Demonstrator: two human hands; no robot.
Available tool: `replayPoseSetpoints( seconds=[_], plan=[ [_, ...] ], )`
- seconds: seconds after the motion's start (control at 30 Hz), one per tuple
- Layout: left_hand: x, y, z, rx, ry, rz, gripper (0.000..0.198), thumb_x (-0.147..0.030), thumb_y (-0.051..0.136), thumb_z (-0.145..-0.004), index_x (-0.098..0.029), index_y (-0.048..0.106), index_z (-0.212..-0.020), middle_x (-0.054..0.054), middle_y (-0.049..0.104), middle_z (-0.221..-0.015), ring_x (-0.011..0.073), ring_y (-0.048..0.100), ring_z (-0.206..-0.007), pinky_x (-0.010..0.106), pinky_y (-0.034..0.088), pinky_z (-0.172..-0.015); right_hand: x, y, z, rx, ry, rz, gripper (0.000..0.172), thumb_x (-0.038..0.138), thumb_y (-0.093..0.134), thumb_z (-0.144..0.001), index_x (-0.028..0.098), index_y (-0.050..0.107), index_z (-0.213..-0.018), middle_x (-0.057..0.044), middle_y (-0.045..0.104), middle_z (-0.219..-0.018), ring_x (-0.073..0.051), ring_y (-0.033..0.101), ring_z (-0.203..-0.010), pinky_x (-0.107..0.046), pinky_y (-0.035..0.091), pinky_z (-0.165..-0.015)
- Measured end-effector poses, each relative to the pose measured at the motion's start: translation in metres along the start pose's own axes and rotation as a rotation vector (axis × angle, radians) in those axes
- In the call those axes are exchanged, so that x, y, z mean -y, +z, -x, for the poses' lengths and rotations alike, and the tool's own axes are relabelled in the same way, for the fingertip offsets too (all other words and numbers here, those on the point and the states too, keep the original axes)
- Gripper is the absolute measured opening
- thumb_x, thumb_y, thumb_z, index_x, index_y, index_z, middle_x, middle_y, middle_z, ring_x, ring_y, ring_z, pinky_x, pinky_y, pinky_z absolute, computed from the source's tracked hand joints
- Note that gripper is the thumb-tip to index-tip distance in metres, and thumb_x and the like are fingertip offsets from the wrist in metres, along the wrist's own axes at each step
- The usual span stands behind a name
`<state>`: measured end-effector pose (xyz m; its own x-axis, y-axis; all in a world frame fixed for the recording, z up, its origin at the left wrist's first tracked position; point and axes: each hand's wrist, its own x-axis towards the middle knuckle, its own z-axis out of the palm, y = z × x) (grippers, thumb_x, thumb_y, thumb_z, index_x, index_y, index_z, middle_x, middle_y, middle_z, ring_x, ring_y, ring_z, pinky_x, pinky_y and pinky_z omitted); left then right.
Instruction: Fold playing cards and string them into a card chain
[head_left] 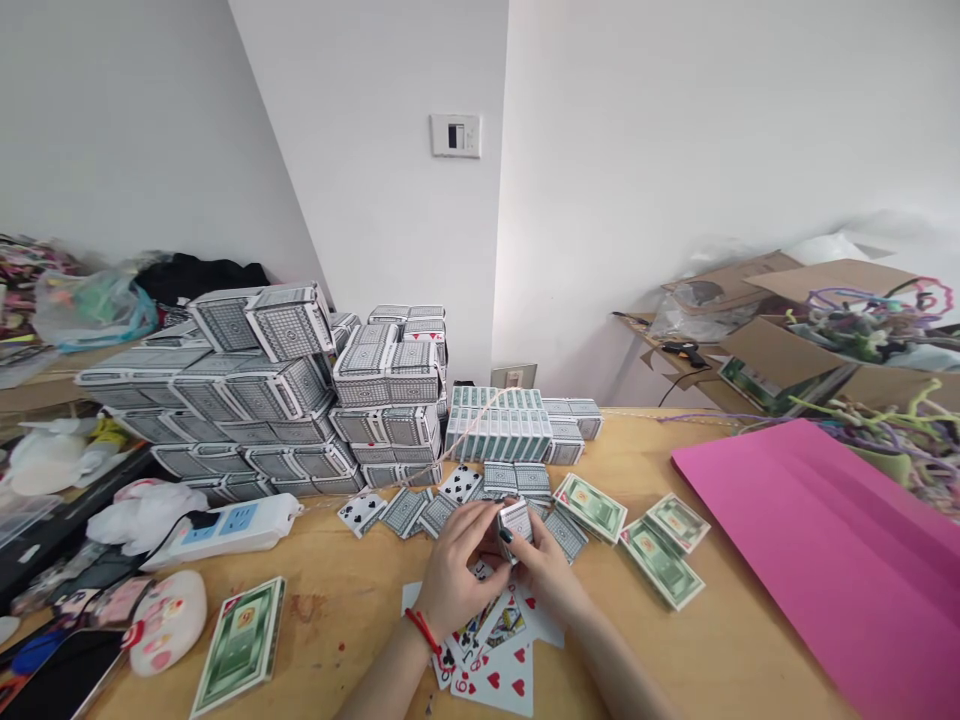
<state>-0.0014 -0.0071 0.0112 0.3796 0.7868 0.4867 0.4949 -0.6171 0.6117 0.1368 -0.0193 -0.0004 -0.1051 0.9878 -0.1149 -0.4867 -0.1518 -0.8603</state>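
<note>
My left hand (456, 570), with a red string round the wrist, and my right hand (547, 575) meet over the wooden table (360, 610). Both are closed on a small deck of playing cards (516, 520) with a grey patterned back, held upright between the fingers. Under my hands lie loose face-up cards (499, 665) with hearts and spades. More cards (409, 510) lie spread just beyond my fingers, some face down.
A big pile of grey card boxes (277, 400) fills the far left, smaller packs (502, 425) behind. Green packs (664, 550) lie to the right, another (241, 645) near left. A pink sheet (817, 550), a power strip (229, 525) and cardboard boxes (795, 330) surround them.
</note>
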Motion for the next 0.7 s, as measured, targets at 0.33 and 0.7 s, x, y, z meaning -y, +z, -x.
replayPoseSetpoints(
  seconds=[0.33,0.7],
  plan=[
    [-0.0006,0.0078,0.0046,-0.063,0.023,-0.086,0.061,-0.009,0.049,-0.06,-0.017,0.04,-0.12,0.009,0.053,-0.111,0.0231,0.048,-0.106,0.038,0.044,-0.089,-0.0009,-0.0018,0.0006,-0.037,0.107,0.183,0.033,0.044,0.066,-0.065,0.014,0.06,-0.076,-0.004,0.062,-0.066,-0.015,0.057,-0.058,-0.025,0.045,-0.054],
    [-0.0049,0.0059,0.0039,-0.025,0.015,-0.038,0.06,-0.009,0.048,-0.06,-0.017,0.04,-0.119,0.01,0.052,-0.11,0.0232,0.048,-0.105,0.037,0.044,-0.089,0.0034,0.006,0.003,0.069,0.198,-0.187,0.026,0.032,0.069,-0.064,0.014,0.062,-0.081,-0.006,0.066,-0.075,-0.021,0.063,-0.071,-0.035,0.048,-0.07]
  ],
)
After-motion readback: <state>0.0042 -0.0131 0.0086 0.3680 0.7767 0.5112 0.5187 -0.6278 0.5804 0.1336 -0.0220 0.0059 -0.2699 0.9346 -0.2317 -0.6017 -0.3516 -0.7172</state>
